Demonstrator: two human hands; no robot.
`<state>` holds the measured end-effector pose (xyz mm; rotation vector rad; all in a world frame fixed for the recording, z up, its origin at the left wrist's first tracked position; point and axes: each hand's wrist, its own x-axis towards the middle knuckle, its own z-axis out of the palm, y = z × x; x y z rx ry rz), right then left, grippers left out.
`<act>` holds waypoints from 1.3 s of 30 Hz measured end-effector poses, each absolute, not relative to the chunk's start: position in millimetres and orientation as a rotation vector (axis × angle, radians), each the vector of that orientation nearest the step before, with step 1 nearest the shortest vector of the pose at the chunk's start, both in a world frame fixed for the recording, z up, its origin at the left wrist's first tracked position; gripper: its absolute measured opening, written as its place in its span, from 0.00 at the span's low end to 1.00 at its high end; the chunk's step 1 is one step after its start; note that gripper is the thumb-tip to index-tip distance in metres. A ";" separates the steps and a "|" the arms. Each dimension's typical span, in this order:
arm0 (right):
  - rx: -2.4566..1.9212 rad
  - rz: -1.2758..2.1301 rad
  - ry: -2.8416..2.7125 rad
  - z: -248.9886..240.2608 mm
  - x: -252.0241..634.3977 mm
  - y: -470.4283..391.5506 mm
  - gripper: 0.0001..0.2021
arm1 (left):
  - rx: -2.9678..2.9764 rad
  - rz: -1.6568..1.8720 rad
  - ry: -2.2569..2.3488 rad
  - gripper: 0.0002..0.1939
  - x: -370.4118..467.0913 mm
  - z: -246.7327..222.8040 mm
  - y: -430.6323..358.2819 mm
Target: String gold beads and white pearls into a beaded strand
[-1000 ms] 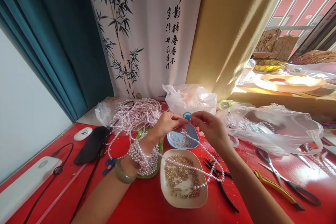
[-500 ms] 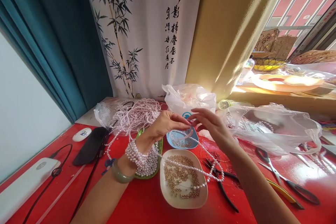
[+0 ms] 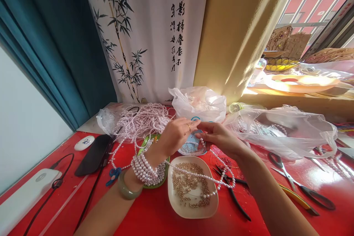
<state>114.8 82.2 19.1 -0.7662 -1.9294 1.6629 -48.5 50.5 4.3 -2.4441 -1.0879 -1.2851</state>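
My left hand (image 3: 177, 134) has its fingers closed, tips meeting those of my right hand above the blue dish (image 3: 181, 151). Whatever it holds is hidden. Between the thumb and fingers of my right hand (image 3: 219, 137) is pinched a pearl bead strand (image 3: 225, 158). That strand loops down to the right and back across the cream dish (image 3: 193, 214), which contains loose gold beads (image 3: 179, 186). Several rows of pearl beads (image 3: 142, 167) wrap my left wrist, above a green bangle (image 3: 127, 188). Behind that wrist sits a green dish (image 3: 143, 146) with pearl beads.
Pliers (image 3: 235, 201), scissors (image 3: 304, 191) and a yellow cutter (image 3: 295, 197) lie to the right. Plastic bags (image 3: 290, 132) and a heap of bead strands (image 3: 146, 116) stand at the back. A phone (image 3: 92, 155) and a power bank (image 3: 27, 191) lie left.
My left hand has turned over, its back now showing. My right hand has moved left and down, its spread fingers closing on the bead strand. The view has shifted slightly.
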 end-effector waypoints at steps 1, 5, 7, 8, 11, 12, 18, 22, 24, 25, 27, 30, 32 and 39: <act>-0.767 1.626 -1.943 19.3 113.4 81.7 0.15 | -2.437 -1.271 -1.075 0.13 -48.7 5.1 50.1; -0.936 1.122 -2.070 19.8 111.2 81.2 0.10 | -2.429 -1.226 -1.088 0.13 -51.5 9.8 48.6; -0.970 0.754 -2.148 20.4 112.8 80.5 0.09 | -2.440 -1.224 -1.146 0.13 -53.8 11.4 48.6; -0.946 0.605 -2.181 20.8 114.0 80.1 0.08 | -2.448 -1.235 -1.177 0.13 -55.1 11.9 48.7; -0.827 0.335 -2.245 21.5 117.1 78.9 0.10 | -2.453 -1.284 -1.256 0.12 -58.8 12.8 49.2; -0.807 0.275 -2.257 21.5 117.8 78.9 0.11 | -2.452 -1.292 -1.270 0.11 -59.8 13.2 49.2; -0.800 0.009 -2.291 18.8 122.4 82.7 0.11 | -2.419 -1.285 -1.220 0.10 -62.6 17.0 48.9; -0.818 -0.031 -2.283 16.8 125.1 85.0 0.11 | -2.451 -1.287 -1.182 0.10 -62.7 18.5 48.7; -0.840 -0.012 -2.274 16.4 125.7 85.2 0.11 | -2.474 -1.287 -1.192 0.10 -63.0 19.0 48.0; -0.849 0.002 -2.271 16.4 125.9 85.1 0.12 | -2.485 -1.290 -1.200 0.10 -63.2 19.1 47.6; -0.860 0.032 -2.261 16.2 126.3 85.0 0.12 | -2.506 -1.304 -1.217 0.10 -63.7 19.2 46.9; -0.873 0.076 -2.242 15.7 126.9 85.4 0.12 | -2.545 -1.321 -1.216 0.09 -64.4 18.9 46.7; -0.887 0.111 -2.231 15.1 127.0 86.2 0.12 | -2.583 -1.341 -1.192 0.09 -64.5 19.1 46.8; -0.897 0.194 -2.231 14.8 121.1 85.7 0.11 | -2.730 -1.763 -1.329 0.07 -59.6 24.7 42.0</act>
